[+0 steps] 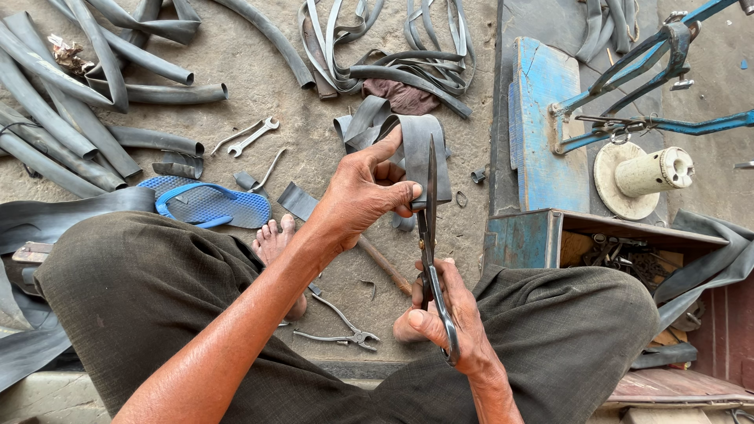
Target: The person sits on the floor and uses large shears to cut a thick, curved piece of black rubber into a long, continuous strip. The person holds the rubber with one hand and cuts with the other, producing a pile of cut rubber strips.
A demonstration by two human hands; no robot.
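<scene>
Gripping a strip of black rubber inner tube (420, 153) in the left hand (363, 192), thumb on top and fingers curled beneath, a seated person sets the blades of long metal shears (430, 235) against the strip's lower edge. The right hand (448, 318) is closed around the shear handles, just above the right knee. The strip hangs in the air between the knees, over bare concrete floor (314, 149), and the blades point straight up along its right edge.

The open ground below the hands is narrow. A bare foot (275, 239) rests just left of the left wrist, beside a blue flip-flop sandal (212, 206). Pliers (342, 330) lie on the floor between the legs, and a wooden-handled tool (385, 267) lies partly hidden under the left forearm.

To the right, a worn blue wooden toolbox (526, 235) stands close to the right knee, its edge near the shears. Behind it sit a blue board (542, 133), a blue bicycle frame (644, 71) and a cream plastic spool (652, 173). To the left, flattened inner tubes (71, 102) lie in rows, well apart from the hands, with two wrenches (251, 135) nearer. More tangled rubber strips (393, 55) pile up beyond the held piece.
</scene>
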